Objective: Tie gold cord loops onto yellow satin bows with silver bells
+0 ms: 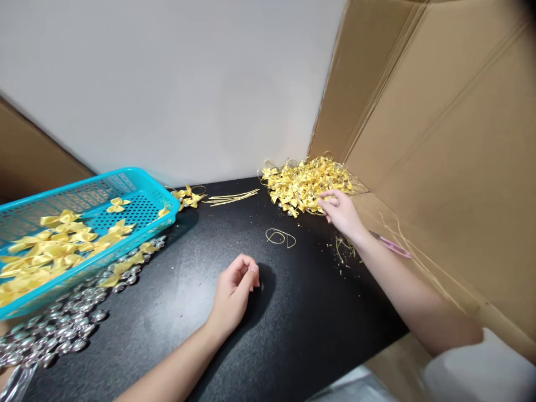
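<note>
My left hand point(235, 287) is above the middle of the black table, its fingers curled and the thumb pressed against them. Whatever may be inside that grip is hidden. At the right edge of a heap of yellow ribbon bows with thin ties point(299, 181) is my right hand point(342, 215), fingers bent but apart, with nothing visible between them. The fingertips overlap the heap in view; I cannot tell whether they touch it. A looped thin gold cord point(280, 238) lies flat on the table between the two hands.
A blue plastic basket point(146, 184) at left holds yellow bows. Silvery beads point(62, 326) lie along its near side. Several straight gold ties point(232, 197) and a small bow cluster point(188, 197) are at the back. Pink-handled snips point(393, 245) lie near the cardboard wall point(452, 139).
</note>
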`<control>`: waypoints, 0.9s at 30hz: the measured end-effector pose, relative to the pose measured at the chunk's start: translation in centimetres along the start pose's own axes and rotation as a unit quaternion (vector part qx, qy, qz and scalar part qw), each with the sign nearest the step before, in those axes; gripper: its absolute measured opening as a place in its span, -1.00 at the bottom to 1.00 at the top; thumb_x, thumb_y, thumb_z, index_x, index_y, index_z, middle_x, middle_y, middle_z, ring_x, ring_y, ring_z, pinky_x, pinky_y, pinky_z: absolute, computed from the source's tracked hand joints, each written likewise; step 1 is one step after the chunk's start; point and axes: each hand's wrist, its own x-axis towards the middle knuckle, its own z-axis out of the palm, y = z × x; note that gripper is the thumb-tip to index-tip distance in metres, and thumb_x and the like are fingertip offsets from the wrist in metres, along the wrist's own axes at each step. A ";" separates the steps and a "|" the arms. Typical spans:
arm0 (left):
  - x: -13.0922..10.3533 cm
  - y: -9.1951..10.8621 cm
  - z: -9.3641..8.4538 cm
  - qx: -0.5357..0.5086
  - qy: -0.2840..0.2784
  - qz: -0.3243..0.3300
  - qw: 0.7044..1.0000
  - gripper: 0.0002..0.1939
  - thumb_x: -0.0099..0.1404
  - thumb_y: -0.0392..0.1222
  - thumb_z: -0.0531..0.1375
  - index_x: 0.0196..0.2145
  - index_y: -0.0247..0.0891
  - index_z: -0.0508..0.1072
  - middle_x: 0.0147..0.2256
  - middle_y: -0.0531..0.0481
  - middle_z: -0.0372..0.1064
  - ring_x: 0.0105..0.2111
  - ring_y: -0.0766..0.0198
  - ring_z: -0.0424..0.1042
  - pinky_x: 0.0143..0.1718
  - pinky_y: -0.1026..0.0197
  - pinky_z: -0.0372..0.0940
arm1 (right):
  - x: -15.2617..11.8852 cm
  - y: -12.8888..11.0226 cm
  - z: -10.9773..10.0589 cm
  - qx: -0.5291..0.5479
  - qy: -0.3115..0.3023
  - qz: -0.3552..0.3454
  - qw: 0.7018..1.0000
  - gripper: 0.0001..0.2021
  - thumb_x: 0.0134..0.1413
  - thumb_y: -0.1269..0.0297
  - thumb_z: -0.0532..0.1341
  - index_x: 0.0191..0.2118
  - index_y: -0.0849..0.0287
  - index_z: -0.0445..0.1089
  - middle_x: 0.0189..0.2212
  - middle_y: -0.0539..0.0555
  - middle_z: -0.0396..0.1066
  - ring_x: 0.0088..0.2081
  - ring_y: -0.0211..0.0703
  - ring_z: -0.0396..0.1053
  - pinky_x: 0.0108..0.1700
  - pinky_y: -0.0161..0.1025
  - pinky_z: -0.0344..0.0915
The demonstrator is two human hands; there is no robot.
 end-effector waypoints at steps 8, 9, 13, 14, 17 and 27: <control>-0.1 -0.2 0.0 -0.025 -0.008 -0.004 1.000 -0.77 0.32 -0.09 0.12 -0.46 -0.22 0.29 -0.60 0.14 0.19 -0.57 0.35 0.21 -0.48 0.30 0.14 | -4.5 0.5 4.3 -0.289 -0.196 -0.233 0.908 -0.85 -0.01 0.35 0.36 -0.27 0.19 0.45 -0.30 0.07 0.43 -0.22 -0.11 0.33 -0.15 -0.15 0.27; -0.1 -0.3 0.0 -0.027 -0.008 -0.003 1.000 -0.77 0.32 -0.10 0.13 -0.46 -0.22 0.29 -0.60 0.14 0.20 -0.57 0.35 0.20 -0.48 0.30 0.14 | -4.5 0.6 4.5 -0.313 -0.187 -0.228 0.903 -0.82 0.00 0.34 0.36 -0.23 0.19 0.45 -0.26 0.10 0.44 -0.17 -0.07 0.33 -0.10 -0.11 0.27; -0.2 -0.4 -0.1 -0.022 -0.010 0.000 1.000 -0.77 0.33 -0.09 0.12 -0.46 -0.23 0.29 -0.61 0.14 0.19 -0.56 0.36 0.21 -0.47 0.30 0.13 | -3.2 1.3 3.6 -0.344 -0.125 -0.197 0.910 -0.82 0.01 0.32 0.34 -0.23 0.18 0.45 -0.27 0.09 0.44 -0.19 -0.07 0.37 -0.13 -0.12 0.30; -0.2 -0.4 -0.1 -0.019 -0.012 0.000 1.000 -0.76 0.33 -0.09 0.12 -0.46 -0.23 0.29 -0.61 0.14 0.19 -0.56 0.36 0.21 -0.47 0.30 0.13 | -2.9 1.6 3.1 -0.342 -0.107 -0.190 0.914 -0.85 0.00 0.33 0.34 -0.26 0.18 0.45 -0.30 0.08 0.44 -0.22 -0.08 0.37 -0.16 -0.14 0.30; -0.1 -0.5 -0.1 -0.010 -0.017 0.002 1.000 -0.77 0.34 -0.10 0.11 -0.46 -0.23 0.29 -0.60 0.15 0.20 -0.56 0.36 0.21 -0.47 0.30 0.13 | -2.0 2.3 1.7 -0.314 -0.055 -0.184 0.930 -0.89 -0.03 0.34 0.35 -0.32 0.16 0.45 -0.37 0.05 0.43 -0.31 -0.11 0.37 -0.22 -0.17 0.31; -0.2 -0.9 -0.3 -0.006 -0.016 0.016 1.000 -0.77 0.35 -0.12 0.13 -0.46 -0.24 0.32 -0.58 0.13 0.24 -0.55 0.38 0.24 -0.47 0.32 0.16 | 3.7 0.7 -0.1 -0.246 0.054 -0.237 0.938 -0.69 0.17 0.06 0.18 -0.51 0.13 0.32 -0.29 0.19 0.42 -0.09 0.14 0.29 0.00 0.15 0.20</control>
